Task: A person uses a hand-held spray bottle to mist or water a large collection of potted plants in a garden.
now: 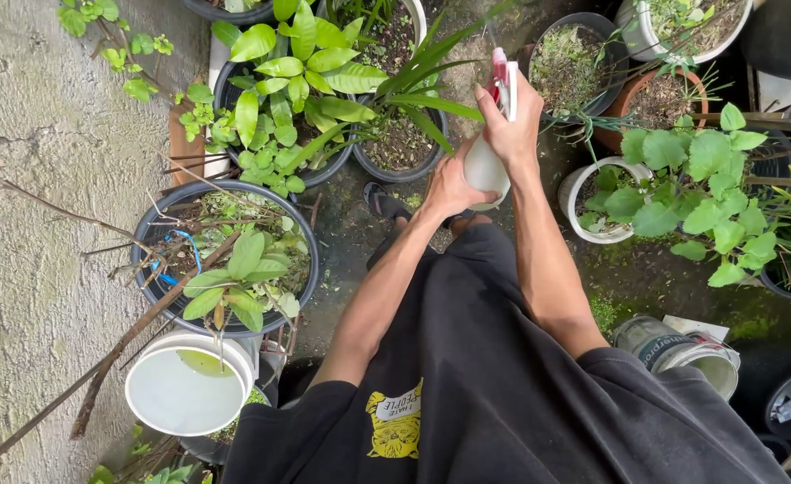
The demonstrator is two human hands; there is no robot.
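My right hand [510, 125] grips the spray bottle [488, 161] by its top. My left hand [449, 186] holds it underneath, over the ground between the pots. If my grip slips, it could fall and spill.

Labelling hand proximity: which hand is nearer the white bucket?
Left. The left hand cups the spray bottle base, on the side toward the white bucket; the right hand grips the bottle's trigger, higher and farther away.

Head camera, looking steeply down, close overhead
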